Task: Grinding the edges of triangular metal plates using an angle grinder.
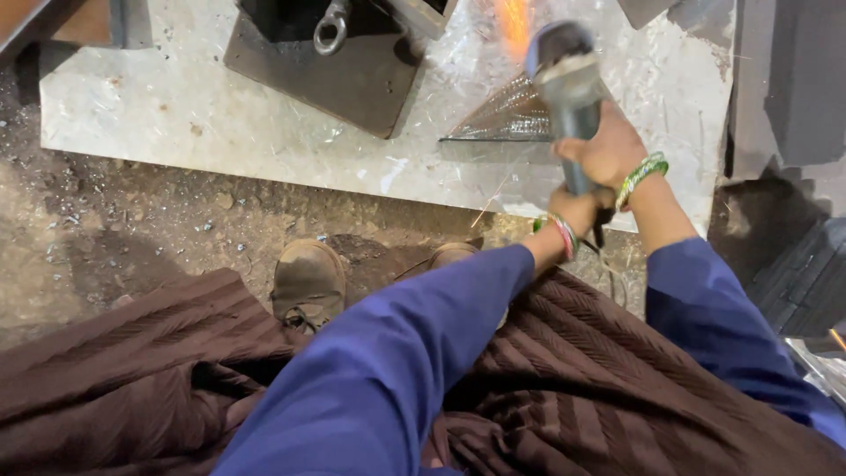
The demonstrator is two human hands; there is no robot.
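Gripping grinder (564, 79) w/ both hands: right hand (608, 150) fingers wrapped round its body, left hand (573, 211) clamped lower on handle; sparks (514, 22) over triangular plate (507, 119) on slab (176, 97).

There are no boxes, packs, labels, signs or screens to see anywhere here; nothing on the pale slab or the dirt floor carries any such thing.

grinder (568, 79): dull grey metal | slab (176, 106): scratched pale metal | floor (132, 229): rough dirt
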